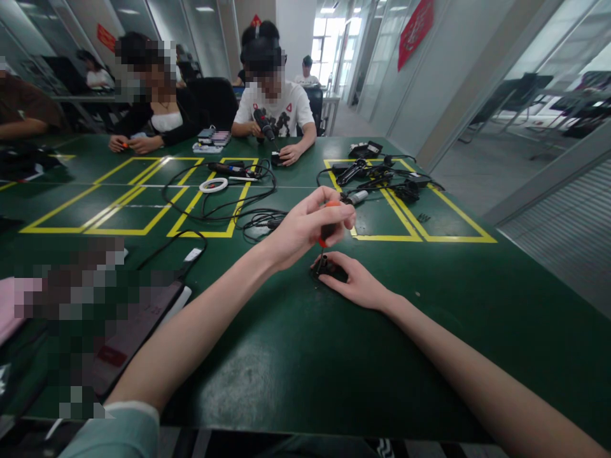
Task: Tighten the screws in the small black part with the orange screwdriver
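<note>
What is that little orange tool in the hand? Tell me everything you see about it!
It is a small screwdriver with an orange handle that looks like plastic and a thin dark shaft. The left hand pinches the handle and hides most of it. The tool stands nearly upright, tip down, on a small black part that the right hand holds on the green table.
</note>
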The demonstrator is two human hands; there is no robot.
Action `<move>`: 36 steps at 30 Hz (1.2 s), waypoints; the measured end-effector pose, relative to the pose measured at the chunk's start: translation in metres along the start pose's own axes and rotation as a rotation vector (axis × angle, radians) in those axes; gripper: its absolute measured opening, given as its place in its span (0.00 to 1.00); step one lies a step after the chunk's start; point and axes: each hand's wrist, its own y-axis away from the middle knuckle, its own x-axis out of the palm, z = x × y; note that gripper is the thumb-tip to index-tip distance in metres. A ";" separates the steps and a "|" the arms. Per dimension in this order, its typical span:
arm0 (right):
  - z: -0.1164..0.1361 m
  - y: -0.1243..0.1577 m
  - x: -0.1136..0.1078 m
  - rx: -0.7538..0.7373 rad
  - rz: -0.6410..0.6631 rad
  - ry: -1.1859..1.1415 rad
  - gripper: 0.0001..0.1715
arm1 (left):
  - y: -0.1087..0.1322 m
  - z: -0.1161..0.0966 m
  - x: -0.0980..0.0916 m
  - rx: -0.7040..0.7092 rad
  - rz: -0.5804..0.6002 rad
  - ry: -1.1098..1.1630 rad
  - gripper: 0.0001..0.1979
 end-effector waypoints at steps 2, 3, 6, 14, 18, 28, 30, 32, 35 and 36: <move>0.001 0.000 0.000 0.002 0.006 -0.003 0.14 | 0.000 -0.002 0.000 -0.007 -0.002 0.011 0.12; 0.001 0.000 -0.001 0.003 0.007 -0.005 0.14 | -0.001 -0.003 0.000 -0.014 0.010 0.016 0.12; 0.001 0.000 -0.001 0.006 0.012 -0.007 0.16 | -0.002 -0.004 -0.002 -0.022 0.046 0.022 0.15; 0.000 0.000 -0.001 0.001 0.004 -0.016 0.14 | 0.000 0.001 0.001 -0.004 0.040 -0.008 0.16; 0.000 0.000 0.000 -0.004 0.000 -0.012 0.14 | 0.002 -0.001 0.003 0.001 0.024 -0.021 0.17; 0.002 0.000 -0.002 0.007 0.013 0.003 0.16 | -0.001 -0.001 -0.003 -0.016 0.052 -0.009 0.13; 0.002 0.000 -0.002 0.009 0.011 0.004 0.15 | -0.001 0.000 -0.003 -0.017 0.059 -0.019 0.12; 0.003 0.000 -0.002 0.009 0.007 0.000 0.14 | 0.000 0.001 -0.002 -0.002 0.060 -0.030 0.13; 0.003 0.000 -0.001 0.012 0.009 -0.002 0.14 | 0.000 0.001 -0.001 0.022 0.043 -0.028 0.14; 0.002 0.000 -0.001 0.013 0.013 -0.002 0.14 | 0.000 0.001 -0.001 0.026 0.034 -0.021 0.13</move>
